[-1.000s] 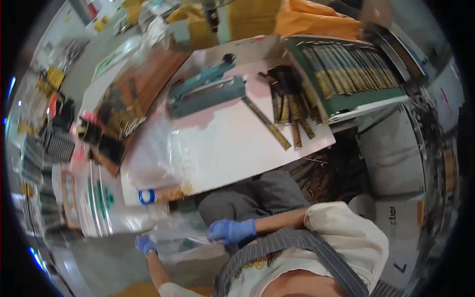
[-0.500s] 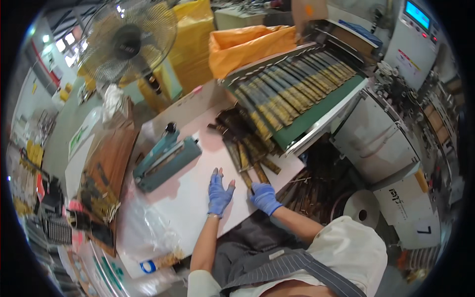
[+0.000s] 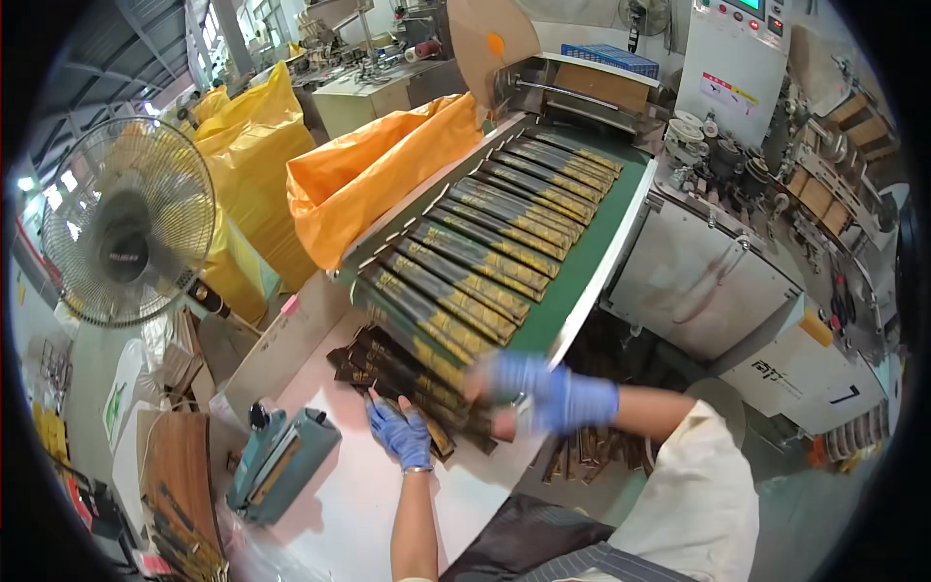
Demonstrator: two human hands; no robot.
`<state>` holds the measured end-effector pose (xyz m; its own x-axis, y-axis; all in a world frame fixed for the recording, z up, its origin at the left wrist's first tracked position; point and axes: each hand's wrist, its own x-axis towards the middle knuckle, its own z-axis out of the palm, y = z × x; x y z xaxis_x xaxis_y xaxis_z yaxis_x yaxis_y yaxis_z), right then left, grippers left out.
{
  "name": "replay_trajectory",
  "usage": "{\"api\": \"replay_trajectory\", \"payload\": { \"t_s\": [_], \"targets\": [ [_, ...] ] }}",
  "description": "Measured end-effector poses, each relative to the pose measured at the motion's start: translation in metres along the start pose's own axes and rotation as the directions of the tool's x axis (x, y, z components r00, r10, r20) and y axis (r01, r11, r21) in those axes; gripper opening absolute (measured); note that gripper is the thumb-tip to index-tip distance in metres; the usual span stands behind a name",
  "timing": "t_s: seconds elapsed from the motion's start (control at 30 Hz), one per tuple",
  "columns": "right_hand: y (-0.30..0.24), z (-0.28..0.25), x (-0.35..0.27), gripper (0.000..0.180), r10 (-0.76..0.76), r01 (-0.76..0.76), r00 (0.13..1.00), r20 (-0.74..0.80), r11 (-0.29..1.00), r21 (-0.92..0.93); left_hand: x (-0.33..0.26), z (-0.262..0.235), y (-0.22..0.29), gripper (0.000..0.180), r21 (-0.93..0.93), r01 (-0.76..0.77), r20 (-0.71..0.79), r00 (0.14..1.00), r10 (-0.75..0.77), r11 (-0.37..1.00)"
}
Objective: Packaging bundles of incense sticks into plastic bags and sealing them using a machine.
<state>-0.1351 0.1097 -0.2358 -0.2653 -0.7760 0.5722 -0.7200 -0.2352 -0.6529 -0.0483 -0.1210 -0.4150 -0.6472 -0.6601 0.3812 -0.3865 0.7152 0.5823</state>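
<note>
On my far left stands a round wire-caged fan (image 3: 126, 242); right of it, on the white tabletop (image 3: 349, 485), sits a teal metal hand sealer (image 3: 283, 468). My blue-gloved left hand (image 3: 400, 434) has moved off the bare tabletop and now touches the near side of a loose pile of long, slim, dark brown and gold packets (image 3: 388, 364). Its fingers are slightly parted; I can't tell whether they pinch one. The pile lies just beyond that hand, reaching right toward my other one.

My blue-gloved right hand (image 3: 543, 393) has come up from the tabletop's near edge to the low end of the green conveyor belt (image 3: 582, 262). It's blurred: thumb and fingertips look apart, but whether it holds a packet I can't tell. So both hands are now at the packets, the pile's right end between them, and more packets lie in a row up the belt, beyond my right hand.
</note>
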Motion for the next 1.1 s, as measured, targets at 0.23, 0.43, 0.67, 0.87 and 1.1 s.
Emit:
{"api": "replay_trajectory", "payload": {
  "t_s": [0.23,0.43,0.67,0.87,1.1],
  "targets": [
    [0.261,-0.256,0.033,0.051,0.02,-0.782,0.618,-0.786,-0.08,-0.618,0.01,0.019,0.029,0.072,-0.079,0.061,0.011,0.998,-0.061,0.995],
    [0.305,-0.282,-0.002,0.042,0.288,-0.756,0.596,-0.75,-0.114,-0.644,0.015,0.029,0.029,0.076,-0.126,0.06,0.05,0.997,-0.055,0.99],
    [0.218,-0.134,0.038,0.035,0.35,-0.51,0.842,-0.41,0.271,-0.816,0.02,0.023,0.02,0.07,-0.184,0.068,-0.031,0.997,-0.075,0.98],
    [0.114,-0.001,0.08,0.032,0.263,-0.263,0.956,-0.13,0.576,-0.774,0.009,0.005,-0.013,0.073,-0.358,0.163,-0.02,0.983,-0.182,0.92],
    [0.205,-0.217,0.002,0.042,0.247,-0.751,0.611,-0.752,-0.123,-0.649,0.0,-0.019,0.002,0.075,-0.324,0.067,-0.136,0.984,-0.116,0.944]
  ]
}}
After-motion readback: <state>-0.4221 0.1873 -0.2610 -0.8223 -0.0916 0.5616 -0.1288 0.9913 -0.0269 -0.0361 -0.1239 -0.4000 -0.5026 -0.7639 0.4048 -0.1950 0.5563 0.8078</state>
